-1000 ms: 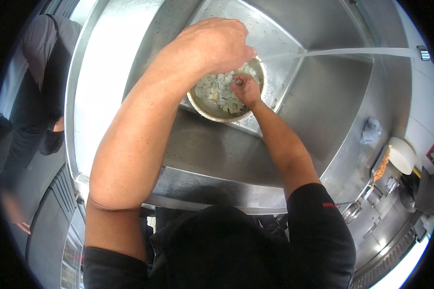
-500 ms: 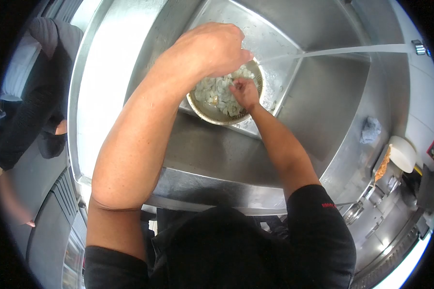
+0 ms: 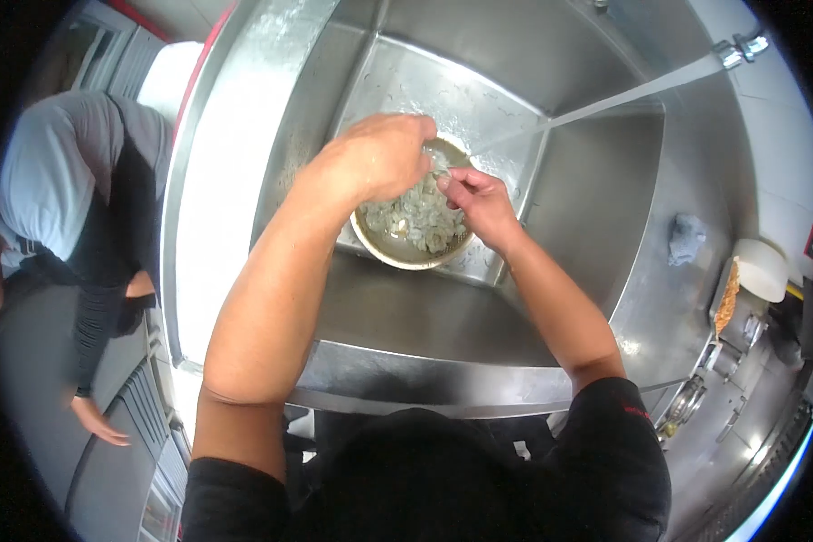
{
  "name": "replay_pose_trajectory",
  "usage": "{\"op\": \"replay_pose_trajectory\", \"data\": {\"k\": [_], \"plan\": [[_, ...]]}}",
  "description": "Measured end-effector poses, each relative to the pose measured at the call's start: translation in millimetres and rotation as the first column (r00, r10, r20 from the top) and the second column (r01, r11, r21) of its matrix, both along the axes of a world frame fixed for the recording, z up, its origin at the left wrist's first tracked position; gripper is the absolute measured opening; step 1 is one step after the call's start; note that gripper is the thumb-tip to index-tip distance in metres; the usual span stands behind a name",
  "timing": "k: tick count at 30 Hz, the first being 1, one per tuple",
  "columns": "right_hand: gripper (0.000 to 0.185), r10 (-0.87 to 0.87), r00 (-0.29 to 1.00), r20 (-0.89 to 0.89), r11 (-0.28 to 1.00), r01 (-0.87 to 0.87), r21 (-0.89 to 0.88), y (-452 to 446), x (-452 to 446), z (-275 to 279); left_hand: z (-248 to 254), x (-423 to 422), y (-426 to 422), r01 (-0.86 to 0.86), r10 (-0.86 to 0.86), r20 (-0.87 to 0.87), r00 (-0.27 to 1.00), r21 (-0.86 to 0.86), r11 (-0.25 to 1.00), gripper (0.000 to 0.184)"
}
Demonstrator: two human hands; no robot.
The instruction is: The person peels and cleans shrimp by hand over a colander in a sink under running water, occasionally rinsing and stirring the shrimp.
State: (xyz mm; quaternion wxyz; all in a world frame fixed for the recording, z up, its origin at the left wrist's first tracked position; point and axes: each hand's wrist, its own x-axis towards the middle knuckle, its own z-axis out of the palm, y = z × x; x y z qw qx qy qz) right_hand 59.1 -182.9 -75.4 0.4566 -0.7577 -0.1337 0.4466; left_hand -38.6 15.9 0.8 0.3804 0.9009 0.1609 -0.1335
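Observation:
A round metal colander (image 3: 377, 251) sits in the steel sink (image 3: 425, 77), holding many pale, translucent pieces that look like raw peeled shrimp (image 3: 415, 226). Over its far left part is my left hand (image 3: 384, 155), back upward, with the fingers curled in. Its fingertips are largely hidden, so what they hold cannot be made out. At the colander's right side my right hand (image 3: 486, 200) is closed in a pinch, with thumb and forefinger on a small pale shrimp (image 3: 440, 174) just above the others. The two hands are close together but apart.
Water streams from a faucet (image 3: 741, 50) at upper right into the sink, beyond the colander. A grey-blue cloth (image 3: 686, 239) lies on the right ledge, near a white container (image 3: 761, 271) and a tray of orange-brown food (image 3: 726, 298). Another person (image 3: 90, 199) bends at the left.
My right hand has come up from the shrimp pile and now pinches one piece close to my left hand. The view has shifted. The person at left has moved further into sight.

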Motion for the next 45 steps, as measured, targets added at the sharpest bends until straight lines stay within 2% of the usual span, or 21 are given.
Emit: {"op": "replay_pose_trajectory", "data": {"k": [6,7,10,14,17,20,21,23,26,29,32,35,38,40,41,43,45], "plan": [[0.03,-0.127,0.992,0.016,0.953,0.118,0.278,17.5,2.0,58.1,11.6,1.3,3.8,-0.071,0.075,0.028,0.997,-0.128,0.989,0.043],[0.029,-0.147,0.989,0.009,0.935,0.136,0.327,18.7,3.1,58.0,17.4,2.2,3.7,-0.111,0.119,0.021,0.993,-0.222,0.969,0.042],[0.029,-0.179,0.984,-0.003,0.903,0.165,0.396,25.4,5.1,67.7,22.0,5.5,-5.8,-0.134,0.21,0.172,0.963,-0.372,0.919,0.039],[0.032,-0.206,0.977,-0.048,0.835,0.201,0.513,30.4,12.5,66.7,29.8,7.6,-15.7,-0.162,0.322,0.223,0.92,-0.531,0.832,0.032],[0.046,-0.222,0.969,0.111,0.86,0.141,0.491,31.1,16.3,62.2,18.9,8.0,-15.0,-0.154,0.339,0.277,0.899,-0.525,0.837,0.028],[0.046,-0.256,0.86,0.442,0.855,-0.013,0.519,34.1,15.2,81.3,18.7,7.7,-14.2,-0.183,0.331,0.269,0.904,-0.457,0.87,0.024],[0.043,-0.192,0.77,0.609,0.872,-0.15,0.465,33.6,17.9,83.4,19.6,7.5,-14.6,-0.19,0.327,0.264,0.907,-0.436,0.88,0.024],[0.039,-0.064,0.495,0.866,0.879,-0.383,0.284,31.7,25.2,86.6,21.4,7.4,-15.9,-0.197,0.322,0.277,0.905,-0.398,0.896,0.022],[0.026,-0.069,0.547,0.834,0.891,-0.341,0.298,33.4,22.0,91.4,25.1,7.0,-16.5,-0.196,0.322,0.314,0.893,-0.372,0.907,0.022],[0.02,-0.063,0.608,0.791,0.904,-0.301,0.304,34.9,19.8,98.4,29.6,7.4,-16.0,-0.203,0.339,0.324,0.883,-0.387,0.899,0.024],[0.013,-0.134,0.773,0.62,0.932,-0.113,0.343,36.6,15.8,89.7,32.8,8.2,-16.7,-0.223,0.366,0.322,0.873,-0.404,0.887,0.021],[0.011,-0.203,0.778,0.594,0.921,-0.054,0.385,37.1,29.4,78.5,31.6,8.5,-17.3,-0.217,0.383,0.326,0.864,-0.445,0.869,0.017],[0.018,-0.306,0.797,0.521,0.919,0.104,0.38,41.1,65.5,76.2,22.4,9.3,-18.1,-0.179,0.37,0.366,0.854,-0.46,0.869,0.016],[0.027,-0.244,0.788,0.566,0.968,0.163,0.191,42.9,95.9,81.0,21.5,9.6,-16.8,-0.171,0.355,0.36,0.863,-0.453,0.875,0.02],[0.031,-0.21,0.785,0.583,0.977,0.192,0.093,43.0,110.2,83.0,20.0,9.5,-16.1,-0.173,0.376,0.322,0.869,-0.515,0.84,0.021],[0.039,0.111,0.444,0.889,0.975,0.125,-0.184,32.8,135.8,35.6,14.8,7.9,-17.0,-0.176,0.406,0.241,0.882,-0.63,0.756,0.023],[0.054,0.393,0.279,0.876,0.916,-0.039,-0.399,25.7,139.8,33.7,12.1,8.8,-16.6,-0.165,0.414,0.239,0.878,-0.662,0.731,0.024]]}}
